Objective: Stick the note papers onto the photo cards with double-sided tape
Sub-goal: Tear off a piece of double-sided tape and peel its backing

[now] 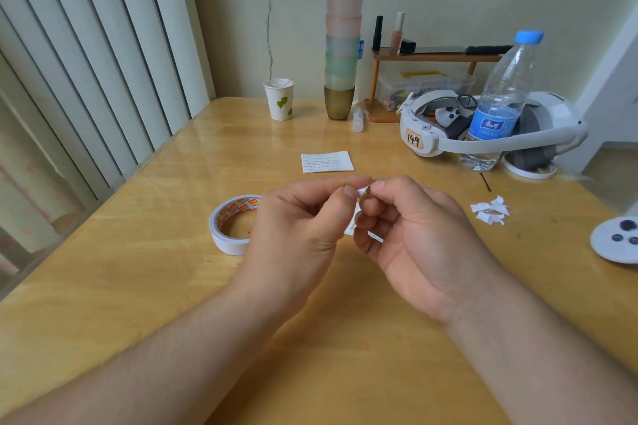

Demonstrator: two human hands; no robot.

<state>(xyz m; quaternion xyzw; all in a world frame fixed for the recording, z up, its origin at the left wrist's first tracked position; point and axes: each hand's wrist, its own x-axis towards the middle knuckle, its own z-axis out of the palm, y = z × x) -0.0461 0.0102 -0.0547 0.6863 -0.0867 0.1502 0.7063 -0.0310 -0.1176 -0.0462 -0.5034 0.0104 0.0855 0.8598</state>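
Where pale blinds [86,55] flank it, the wooden table [138,286] gleams — tape roll [232,225] resting.

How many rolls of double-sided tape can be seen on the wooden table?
1. The white roll of double-sided tape with an orange-printed core lies on the yellow wooden table, beside the left hand. No other roll shows.

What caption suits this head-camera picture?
Both hands, left hand and right hand, pinch a small white piece beside the tape roll.
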